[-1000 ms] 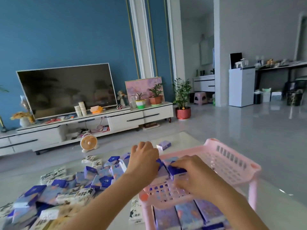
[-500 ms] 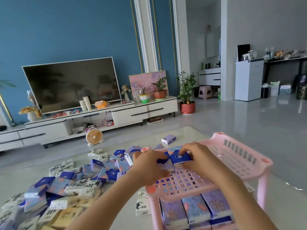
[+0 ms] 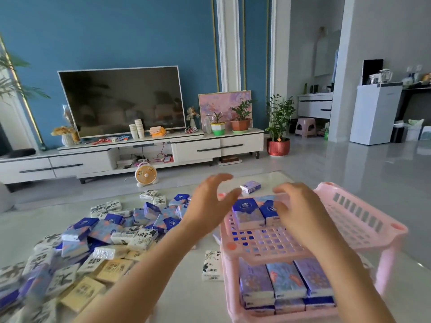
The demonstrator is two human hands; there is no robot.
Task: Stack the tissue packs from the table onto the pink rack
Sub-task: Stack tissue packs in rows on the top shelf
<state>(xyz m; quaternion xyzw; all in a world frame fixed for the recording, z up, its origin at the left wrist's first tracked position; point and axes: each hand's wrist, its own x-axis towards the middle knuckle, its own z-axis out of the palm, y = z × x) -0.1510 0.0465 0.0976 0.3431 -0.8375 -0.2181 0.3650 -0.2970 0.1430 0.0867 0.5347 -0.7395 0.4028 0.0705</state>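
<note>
At the pink rack (image 3: 363, 220) — left hand (image 3: 207, 206) and right hand (image 3: 300, 210), fingers spread, empty, the right half-covering tissue packs (image 3: 247, 212).

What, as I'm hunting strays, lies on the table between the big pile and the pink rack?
In the head view, one white tissue pack lies there, close beside the pink rack.

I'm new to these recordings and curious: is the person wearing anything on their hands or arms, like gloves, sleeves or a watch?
Nothing shows. The left hand and right hand are bare, without visible gloves or rings. The left forearm and right forearm are bare to the picture's lower edge: no sleeve, watch or bracelet in view.
</note>
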